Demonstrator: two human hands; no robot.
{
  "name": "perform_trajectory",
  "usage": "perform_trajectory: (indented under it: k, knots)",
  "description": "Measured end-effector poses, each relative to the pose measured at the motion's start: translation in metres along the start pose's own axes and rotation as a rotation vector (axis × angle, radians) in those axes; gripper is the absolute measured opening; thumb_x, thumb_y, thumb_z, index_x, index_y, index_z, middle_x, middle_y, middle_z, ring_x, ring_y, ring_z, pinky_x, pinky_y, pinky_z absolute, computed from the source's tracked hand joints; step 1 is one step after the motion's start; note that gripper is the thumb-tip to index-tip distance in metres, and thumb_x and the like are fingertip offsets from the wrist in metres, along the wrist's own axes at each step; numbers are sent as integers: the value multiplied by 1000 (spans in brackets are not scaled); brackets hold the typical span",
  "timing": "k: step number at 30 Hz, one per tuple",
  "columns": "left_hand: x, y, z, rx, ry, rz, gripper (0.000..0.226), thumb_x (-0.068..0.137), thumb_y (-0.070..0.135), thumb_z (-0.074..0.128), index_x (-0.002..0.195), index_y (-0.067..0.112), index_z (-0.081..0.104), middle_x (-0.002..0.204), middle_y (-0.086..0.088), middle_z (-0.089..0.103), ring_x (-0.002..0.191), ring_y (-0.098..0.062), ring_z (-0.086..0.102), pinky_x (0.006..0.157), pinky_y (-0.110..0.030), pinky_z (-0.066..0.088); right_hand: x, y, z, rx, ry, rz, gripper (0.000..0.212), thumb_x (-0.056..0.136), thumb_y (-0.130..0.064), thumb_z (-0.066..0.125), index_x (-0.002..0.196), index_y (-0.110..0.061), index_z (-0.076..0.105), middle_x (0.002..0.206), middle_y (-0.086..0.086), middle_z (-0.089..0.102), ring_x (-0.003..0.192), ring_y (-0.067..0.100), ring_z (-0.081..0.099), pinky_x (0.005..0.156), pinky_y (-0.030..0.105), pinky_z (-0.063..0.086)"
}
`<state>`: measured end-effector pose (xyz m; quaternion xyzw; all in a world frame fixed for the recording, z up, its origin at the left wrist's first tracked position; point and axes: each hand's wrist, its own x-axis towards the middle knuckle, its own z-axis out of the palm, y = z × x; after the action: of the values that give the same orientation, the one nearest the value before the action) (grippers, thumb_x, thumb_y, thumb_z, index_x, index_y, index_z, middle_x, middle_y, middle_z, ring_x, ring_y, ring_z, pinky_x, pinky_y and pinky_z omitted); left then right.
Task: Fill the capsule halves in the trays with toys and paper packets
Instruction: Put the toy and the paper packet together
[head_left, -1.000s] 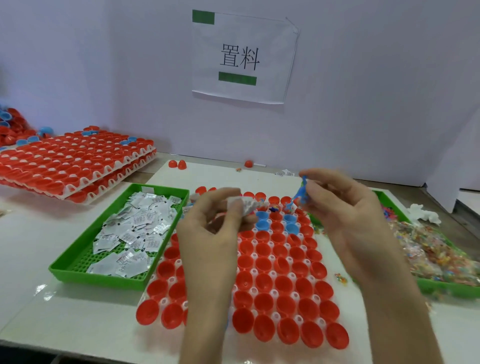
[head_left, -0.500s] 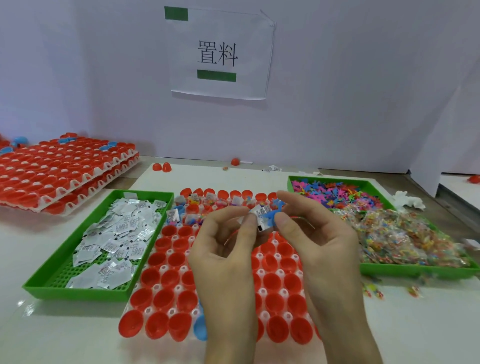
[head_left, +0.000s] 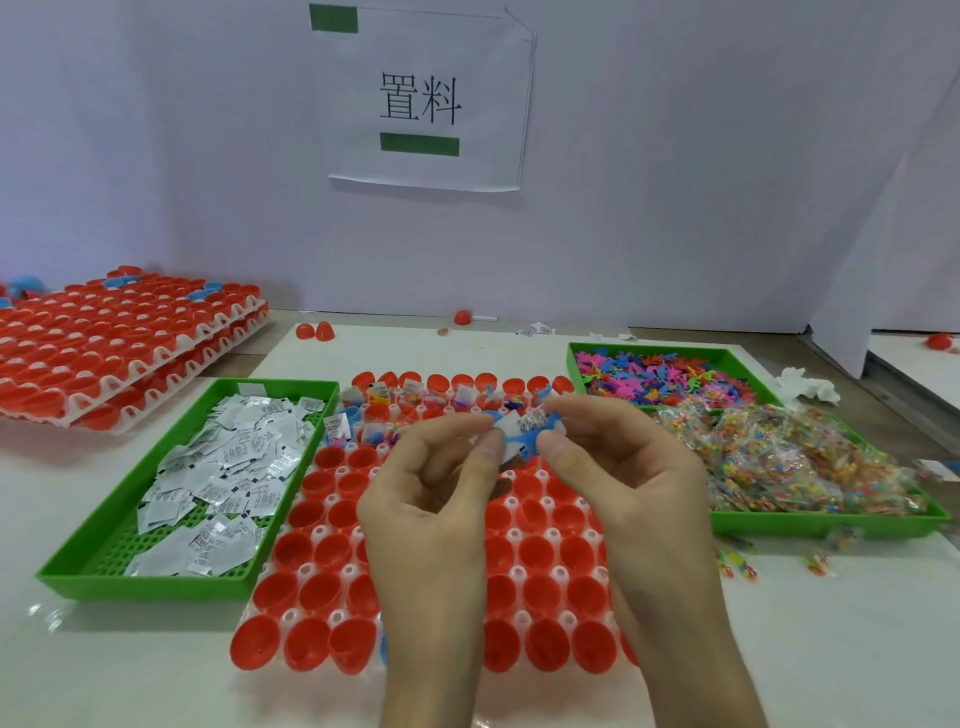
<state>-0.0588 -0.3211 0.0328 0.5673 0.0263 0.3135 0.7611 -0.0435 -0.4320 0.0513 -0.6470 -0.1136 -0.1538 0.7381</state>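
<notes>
Pinching from both sides, the left hand and right hand meet above the far half of the capsule tray. Each thumb and forefinger closes on one bundle: a small blue toy of soft-looking plastic and a white paper packet printed in black, pressed against it. The other fingers curl loosely and hold nothing.

The tray is white moulded plastic with round pegs, and the glossy red capsule halves sit in it mouth up, oval and smooth. The far rows already hold packets and bright toys; the near rows are bare red cups.

A green tray with a perforated floor lies just beside the capsule tray's left edge, holding flat, crinkled packets. A second green tray on the right holds loose toys at the back and clear crinkly bags of toys in front. White table shows on the near side of the trays, with stacked capsule trays well apart at far left.

The toy's long axis runs roughly left to right between the two hands; which end is its head I cannot tell.
</notes>
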Motion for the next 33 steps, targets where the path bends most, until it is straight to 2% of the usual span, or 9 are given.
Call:
perform_trajectory:
  k: [6,9,11,13,16,20,24,28,33]
  knots:
    - [38,-7,-73,456,373,249,16,86,19,77,85,34,72,84,13,75,79,5,68,71,-11,52,2,1,-9,41,31,40,35,63,-30,80,97,-37,79,86,-4,76,83,9,73,71,16,56]
    - [61,-11,-124,580,582,89,18,90,22,70,106,31,70,115,1,71,103,-9,64,98,-37,50,2,0,-11,29,26,33,31,63,-30,80,93,-37,79,87,-4,77,84,8,73,72,15,55]
    - [63,-12,-134,732,519,-39,29,93,19,67,119,30,66,138,-3,61,129,-25,53,110,-53,40,3,-1,-11,25,22,24,29,63,-29,79,91,-36,79,88,-4,77,83,7,73,71,14,55]
    - [55,-7,-116,795,391,-7,29,93,24,66,121,31,67,142,0,57,135,-22,47,111,-51,37,2,-3,-8,15,2,35,28,65,-28,79,92,-35,79,87,-6,77,83,6,73,71,15,56]
    - [33,12,-60,550,16,-11,26,81,56,64,104,46,71,112,19,72,102,8,63,84,-20,52,-1,-1,-6,-1,-8,52,23,69,-23,80,91,-29,79,89,-7,77,83,6,73,72,17,57]
    - [7,19,-11,237,-382,-129,31,73,51,75,102,39,77,97,14,77,89,-3,73,71,-10,53,0,-1,-10,-39,-44,23,23,78,-3,79,91,-21,77,88,-3,77,80,11,74,69,19,57]
    - [0,8,3,108,-322,-161,22,69,38,76,89,32,81,87,3,79,85,-12,74,73,-15,56,2,0,-21,-31,-87,-15,24,80,0,78,90,-21,78,85,1,77,81,14,74,69,18,56]
    - [-4,5,6,62,-313,-184,18,70,32,75,86,26,81,82,-2,78,81,-15,76,72,-17,57,6,2,-37,-91,-143,-41,15,85,-19,74,95,-30,77,92,-4,77,89,11,73,75,16,56]
    - [-2,4,2,34,-261,-209,17,64,31,77,80,27,80,74,-7,77,73,-21,75,69,-19,57,24,37,-91,-638,242,-16,20,90,-12,71,97,-30,75,105,-8,72,100,12,65,91,30,51]
